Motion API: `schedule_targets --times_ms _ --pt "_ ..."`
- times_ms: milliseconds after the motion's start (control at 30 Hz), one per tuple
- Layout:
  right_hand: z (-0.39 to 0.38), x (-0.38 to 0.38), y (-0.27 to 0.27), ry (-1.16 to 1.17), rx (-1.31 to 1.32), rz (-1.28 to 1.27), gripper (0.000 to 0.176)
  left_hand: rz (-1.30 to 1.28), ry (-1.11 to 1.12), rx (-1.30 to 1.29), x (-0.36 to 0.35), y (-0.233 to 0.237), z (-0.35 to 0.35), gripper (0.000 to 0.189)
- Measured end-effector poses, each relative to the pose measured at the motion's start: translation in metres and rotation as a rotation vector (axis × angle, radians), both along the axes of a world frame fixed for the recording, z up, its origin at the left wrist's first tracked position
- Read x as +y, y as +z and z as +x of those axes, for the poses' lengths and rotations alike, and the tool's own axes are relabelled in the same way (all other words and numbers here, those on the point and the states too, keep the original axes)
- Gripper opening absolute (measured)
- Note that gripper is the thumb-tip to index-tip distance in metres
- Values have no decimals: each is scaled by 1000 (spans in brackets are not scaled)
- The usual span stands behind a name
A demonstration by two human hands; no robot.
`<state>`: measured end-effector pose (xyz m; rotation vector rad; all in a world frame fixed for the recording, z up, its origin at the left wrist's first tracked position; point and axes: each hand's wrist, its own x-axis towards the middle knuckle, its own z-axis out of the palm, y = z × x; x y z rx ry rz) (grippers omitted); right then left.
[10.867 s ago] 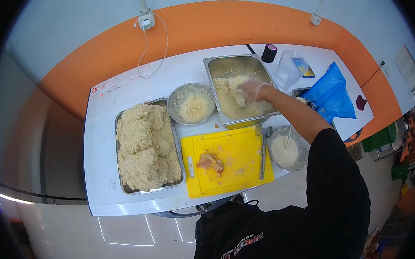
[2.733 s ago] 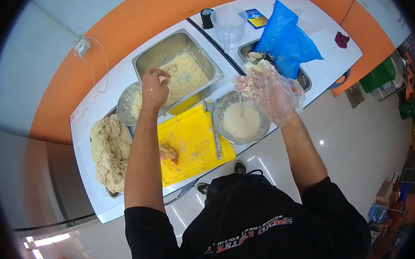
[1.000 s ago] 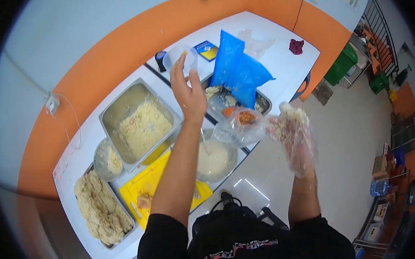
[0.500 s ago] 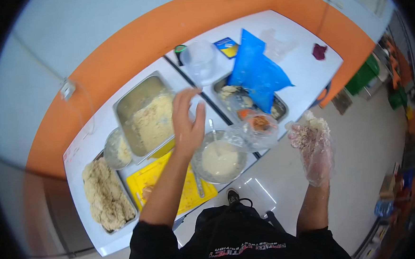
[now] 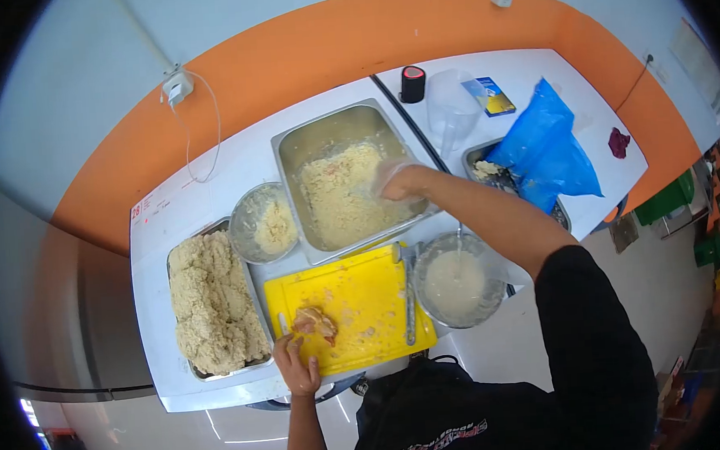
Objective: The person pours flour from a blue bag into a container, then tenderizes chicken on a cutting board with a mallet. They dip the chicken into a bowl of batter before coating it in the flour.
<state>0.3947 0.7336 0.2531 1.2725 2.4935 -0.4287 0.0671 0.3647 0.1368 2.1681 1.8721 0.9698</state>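
Note:
My left hand (image 5: 297,365) rests at the front left corner of the yellow cutting board (image 5: 365,307), fingers spread. Close to its fingertips lie a raw piece of meat (image 5: 315,323) and a short white handle (image 5: 283,322). Inside the deep steel pan (image 5: 293,138), my right hand (image 5: 394,182) in a clear plastic glove reaches into pale, crumbly flour (image 5: 341,189). Its fingers are blurred and partly hidden, so a hold on anything cannot be made out. A bowl of pale batter (image 5: 454,283) stands right of the board, with a metal utensil (image 5: 410,304) along the board's edge.
Left of the board, a tray (image 5: 262,313) bears heaped coated pieces (image 5: 208,308). A small bowl (image 5: 249,223) holds flour. Toward the right are a clear plastic jug (image 5: 451,104), a black speaker-like cylinder (image 5: 412,84), a blue bag (image 5: 549,143) over a tray, and a dark red cloth (image 5: 619,142).
My gloved right hand has gone from above the floor at right into the steel pan. My left hand has moved from over the pan down to the board. The view has shifted left.

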Motion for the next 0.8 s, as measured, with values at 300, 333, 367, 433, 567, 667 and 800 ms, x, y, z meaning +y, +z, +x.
schedule_targets --times_ms 300,333,367,433,567,667,800 --pt "-59 51 -52 -16 168 181 35 -4 107 -143 5 -6 -2 54" --pt "-72 53 -51 -8 167 181 35 -3 114 -145 5 -6 -3 54" --pt "-85 56 -51 116 260 293 31 -20 104 -124 6 -5 -4 54" --pt "-103 60 -53 244 359 411 27 -50 101 -84 11 -1 -5 55" --pt "-126 50 -67 309 286 444 22 -72 99 -90 13 -2 -6 56" --pt "-125 58 -96 254 323 450 22 -81 112 -68 14 -2 -5 57" --pt "-123 54 -71 150 146 252 25 -86 119 -76 13 -4 -6 57"
